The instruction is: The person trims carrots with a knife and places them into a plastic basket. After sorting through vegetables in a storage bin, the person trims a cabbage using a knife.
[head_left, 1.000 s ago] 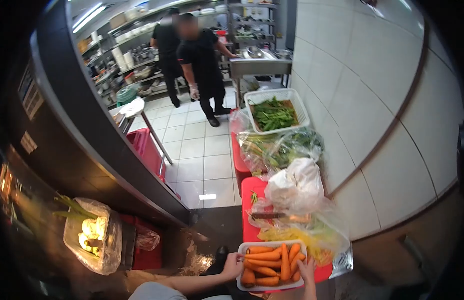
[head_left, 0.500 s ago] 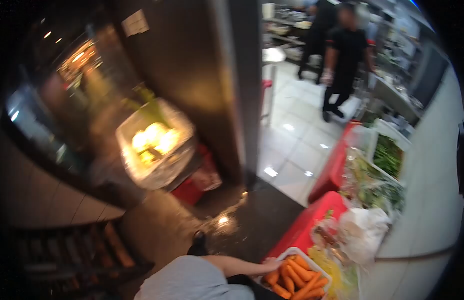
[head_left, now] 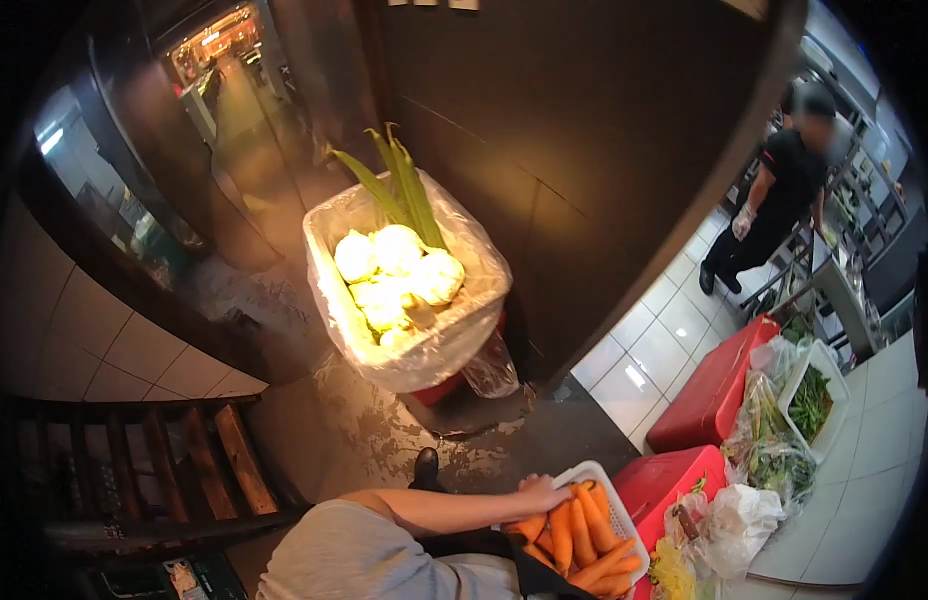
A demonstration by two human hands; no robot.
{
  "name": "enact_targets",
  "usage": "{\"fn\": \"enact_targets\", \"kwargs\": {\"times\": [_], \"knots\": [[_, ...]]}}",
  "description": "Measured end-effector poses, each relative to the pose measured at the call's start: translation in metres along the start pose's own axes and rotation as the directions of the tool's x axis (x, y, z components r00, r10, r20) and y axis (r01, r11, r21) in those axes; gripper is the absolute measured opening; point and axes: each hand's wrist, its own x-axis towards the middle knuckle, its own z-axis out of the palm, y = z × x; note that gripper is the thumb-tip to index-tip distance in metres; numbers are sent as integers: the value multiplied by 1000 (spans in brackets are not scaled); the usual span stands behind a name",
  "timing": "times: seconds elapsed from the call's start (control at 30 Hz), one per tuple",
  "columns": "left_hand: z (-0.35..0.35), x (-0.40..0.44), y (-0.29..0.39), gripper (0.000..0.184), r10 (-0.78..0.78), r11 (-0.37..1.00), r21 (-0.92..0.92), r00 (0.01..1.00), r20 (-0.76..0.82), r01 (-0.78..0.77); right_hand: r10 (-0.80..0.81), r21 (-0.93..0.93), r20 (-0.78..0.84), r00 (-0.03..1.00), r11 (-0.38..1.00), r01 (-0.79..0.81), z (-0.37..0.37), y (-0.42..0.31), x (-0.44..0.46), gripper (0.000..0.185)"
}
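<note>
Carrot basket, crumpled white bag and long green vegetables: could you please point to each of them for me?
Carrot basket [head_left: 625,514]: head view, rim on the picture's right side.
Crumpled white bag [head_left: 744,515]: head view, middle of its front.
Long green vegetables [head_left: 418,202]: head view, middle of the rightmost one.

Open room is left above the dark floor [head_left: 574,435] between the basket [head_left: 632,525] and the tub [head_left: 409,372]. At the basket's upper left corner, the rim is covered by the left hand [head_left: 541,496], and that side is crossed by the forearm [head_left: 434,511]. The right side is crowded by the near red box [head_left: 674,488], the yellow greens [head_left: 670,572] and the white bag [head_left: 746,515]. From above, the carrots [head_left: 584,530] can be reached. Beyond the floor gap, passage is blocked by the tub, topped by upright green stalks [head_left: 416,205], and by the dark wall [head_left: 584,130] behind it.
</note>
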Motion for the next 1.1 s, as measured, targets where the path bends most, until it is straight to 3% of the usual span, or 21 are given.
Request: {"fn": "enact_targets", "kwargs": {"times": [0.13, 0.2, 0.3, 0.4, 0.47, 0.53, 0.6, 0.67, 0.8, 0.87, 1.0, 1.1], "knots": [[-134, -49, 30, 63, 167, 974, -125, 971, -170, -190, -105, 38, 131, 986, 994, 101, 50, -33, -41, 53], [-204, -72, 45, 56, 312, 935, -88, 916, -254, -343, -181, 15, 196, 964, 983, 181, 103, -68, -72, 52], [-298, -72, 50, 64, 416, 863, -233, 892, -176, -449, -247, -3, 281, 927, 966, 258, 232, -113, -112, 39], [-392, -90, 68, 64, 435, 855, -190, 866, -247, -483, -242, -35, 373, 896, 961, 274, 311, -138, -121, 29], [-444, -88, 70, 59, 437, 880, 22, 793, -425, -474, -245, -103, 389, 888, 947, 306, 339, -146, -114, 29], [-499, -119, 82, 34, 307, 898, -229, 908, -284, -375, -263, -132, 542, 798, 911, 390, 384, -145, -121, 29], [-533, -108, 67, 28, 251, 811, -441, 910, -329, -384, -192, -123, 532, 825, 946, 299, 424, -136, -122, 29], [-566, -103, 48, 25, 212, 750, -534, 907, -363, -390, -71, -109, 662, 747, 976, 190, 476, -129, -132, 24], [-646, -71, -22, 30, 149, 748, -499, 843, -516, -438, 57, -149, 755, 653, 985, 87, 547, -75, -112, 26], [-676, -72, -40, 33, 47, 864, -385, 814, -579, -324, 127, -111, 766, 631, 992, -65, 592, -42, -113, 26], [-730, -34, -92, 37, 5, 881, -386, 823, -568, -272, 206, -119, 734, 647, 977, -177, 661, 36, -104, 30], [-740, -10, -113, 33, -45, 836, -484, 847, -531, -259, 148, -35, 734, 663, 983, -181, 687, 76, -94, 29]]}}
